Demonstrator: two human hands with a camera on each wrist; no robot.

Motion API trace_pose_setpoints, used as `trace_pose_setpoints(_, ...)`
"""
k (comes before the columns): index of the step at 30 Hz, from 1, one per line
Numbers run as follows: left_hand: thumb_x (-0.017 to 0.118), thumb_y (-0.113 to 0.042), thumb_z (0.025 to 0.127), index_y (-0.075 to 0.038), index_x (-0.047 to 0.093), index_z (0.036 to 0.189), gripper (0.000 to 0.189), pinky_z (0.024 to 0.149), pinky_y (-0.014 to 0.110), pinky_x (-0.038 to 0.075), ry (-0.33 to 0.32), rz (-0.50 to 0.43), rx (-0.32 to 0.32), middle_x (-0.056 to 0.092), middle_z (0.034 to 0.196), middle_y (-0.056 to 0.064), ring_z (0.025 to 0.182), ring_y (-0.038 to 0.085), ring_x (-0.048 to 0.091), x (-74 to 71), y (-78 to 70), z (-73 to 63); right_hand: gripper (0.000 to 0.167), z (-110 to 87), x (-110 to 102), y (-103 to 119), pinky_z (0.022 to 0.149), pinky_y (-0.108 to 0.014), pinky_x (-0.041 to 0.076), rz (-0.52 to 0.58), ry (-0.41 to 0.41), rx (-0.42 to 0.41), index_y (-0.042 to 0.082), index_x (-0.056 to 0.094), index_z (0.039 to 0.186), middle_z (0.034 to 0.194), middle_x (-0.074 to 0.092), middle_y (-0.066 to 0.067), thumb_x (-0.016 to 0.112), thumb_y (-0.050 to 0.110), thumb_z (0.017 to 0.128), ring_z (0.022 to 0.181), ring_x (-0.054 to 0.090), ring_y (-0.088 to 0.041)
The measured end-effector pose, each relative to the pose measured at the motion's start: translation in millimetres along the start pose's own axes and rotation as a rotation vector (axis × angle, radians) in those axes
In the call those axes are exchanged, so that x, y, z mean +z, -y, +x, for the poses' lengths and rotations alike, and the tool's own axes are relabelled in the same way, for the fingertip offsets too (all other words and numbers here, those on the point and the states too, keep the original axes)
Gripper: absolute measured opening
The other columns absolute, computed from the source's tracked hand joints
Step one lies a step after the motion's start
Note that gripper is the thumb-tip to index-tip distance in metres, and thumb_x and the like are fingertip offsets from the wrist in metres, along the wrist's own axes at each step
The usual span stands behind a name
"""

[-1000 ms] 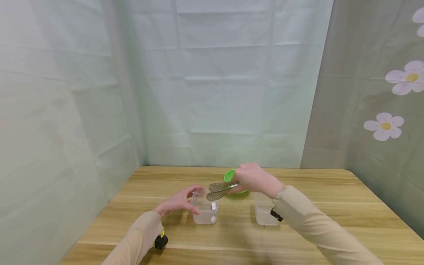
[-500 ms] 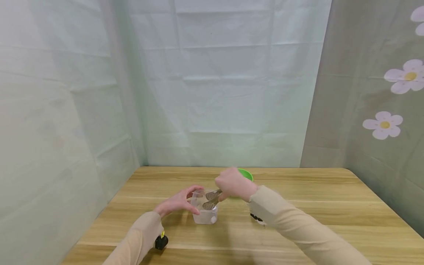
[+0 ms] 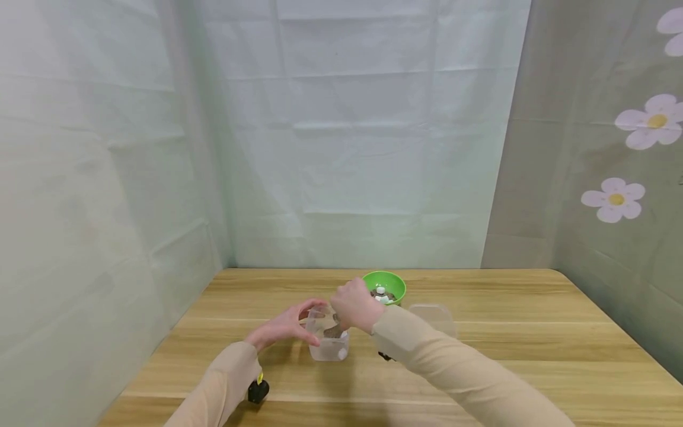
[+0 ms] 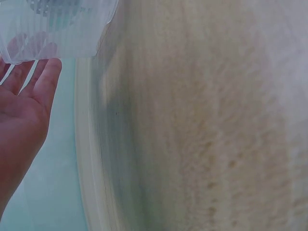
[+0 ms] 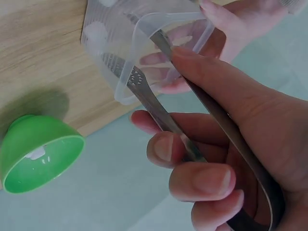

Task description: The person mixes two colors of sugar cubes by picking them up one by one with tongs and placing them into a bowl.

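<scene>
My left hand holds the left side of a clear plastic container, thumb on the near side and fingers on the far side. In the right wrist view, my right hand grips metal tongs between thumb and fingers. Their perforated ends reach down into the container and stand apart. Whitish rounded pieces lie in the container near the tips; whether the tongs touch one cannot be told. In the head view my right hand hides most of the tongs.
Behind my right hand stands a green bowl with white pieces inside. A second clear container stands to the right, partly covered by my right sleeve. All rest on a wooden table with curtains behind and at both sides.
My right hand has moved left and down from beside the green bowl, lowering the tongs into the left container. The bowl has come into fuller view. My left hand keeps its place.
</scene>
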State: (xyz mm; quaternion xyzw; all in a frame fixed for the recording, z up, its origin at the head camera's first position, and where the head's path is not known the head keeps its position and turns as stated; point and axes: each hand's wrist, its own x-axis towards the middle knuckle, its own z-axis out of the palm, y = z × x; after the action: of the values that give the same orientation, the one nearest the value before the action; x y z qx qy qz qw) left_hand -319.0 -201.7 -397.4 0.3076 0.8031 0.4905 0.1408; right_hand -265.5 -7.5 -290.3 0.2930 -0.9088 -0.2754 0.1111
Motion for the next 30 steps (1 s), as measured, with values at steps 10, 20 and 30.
trace_pose_setpoints(10, 0.078, -0.017, 0.069, -0.008, 0.034, 0.136, 0.08, 0.096, 0.051, 0.025, -0.003, -0.013, -0.004, 0.036, 0.134, 0.01, 0.123, 0.032, 0.028, 0.7, 0.4, -0.3, 0.044, -0.6, -1.8, -1.3, 0.042, -0.021, 0.037, 0.073, -0.009, -0.044, 0.018, 0.047, 0.057, 0.05, 0.039, 0.008, 0.068, 0.054, 0.069, 0.046, 0.03, -0.007)
trace_pose_setpoints(20, 0.079, -0.016, 0.069, -0.004, 0.033, 0.136, 0.082, 0.096, 0.049, 0.027, -0.007, 0.002, 0.016, 0.037, 0.133, 0.01, 0.122, 0.031, 0.03, 1.0, 1.4, -0.7, 0.047, -0.9, 3.7, -9.1, 0.039, -0.022, 0.037, 0.053, -0.134, -0.088, 0.019, 0.047, 0.054, 0.048, 0.036, 0.008, 0.069, 0.059, 0.064, 0.045, 0.027, -0.007)
trace_pose_setpoints(30, 0.078, -0.017, 0.07, 0.0, 0.031, 0.136, 0.083, 0.096, 0.053, 0.024, 0.003, 0.005, 0.017, 0.037, 0.133, 0.013, 0.122, 0.034, 0.029, 0.3, 0.3, 0.0, 0.043, 2.5, 17.2, -13.0, 0.037, -0.021, 0.036, 0.001, -0.208, -0.114, 0.02, 0.047, 0.054, 0.048, 0.036, 0.009, 0.073, 0.053, 0.063, 0.044, 0.025, -0.007)
